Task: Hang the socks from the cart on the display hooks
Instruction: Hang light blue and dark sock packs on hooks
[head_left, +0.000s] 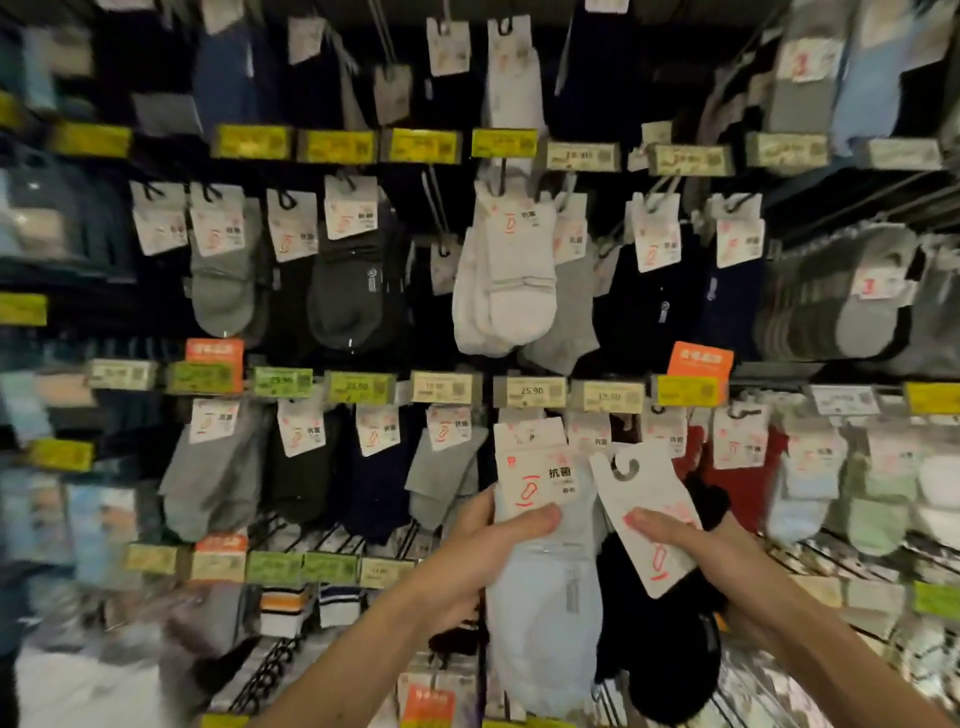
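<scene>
Wall of hooks (434, 202) fills the view, with rows of carded socks and price tags (531, 391) on the rails between them. In the low left row hang grey socks (208, 467), with dark pairs to their right. The frame edges are blurred, and the cart cannot be made out.

Left hand (483, 545), near centre: the fingers are curled behind the pale socks (540, 613) and the thumb is pressed across the front, at the lower edge of the pale card (535, 478). The pair hangs upright, and its card top overlaps the row under the middle price tags.

Right hand (696, 551): the thumb clamps the tilted card (644, 514) of the black socks (670, 670), with the fingers wrapped behind. The card leans left. Its loop (614, 472) is uppermost and free, close to the pale card. Red socks (737, 478) hang in the far row just right of it.

Judgement: the step in hand is matching each pair to its hook, and neither pair is hung yet.

To do it well:
- Work one pair at a time and park the other low, clear of the row.
- Grip the card close under the loop, not the fabric, so the loop stays stiff.
- Square the tilted card before offering it up.
- Meet the hook tip with the loop, then slide the pair back against those already hanging, print outward.
- Check colour and tag against the row first.

Risks: the two cards are near enough to snag, and crowded neighbours could be knocked loose.
</scene>
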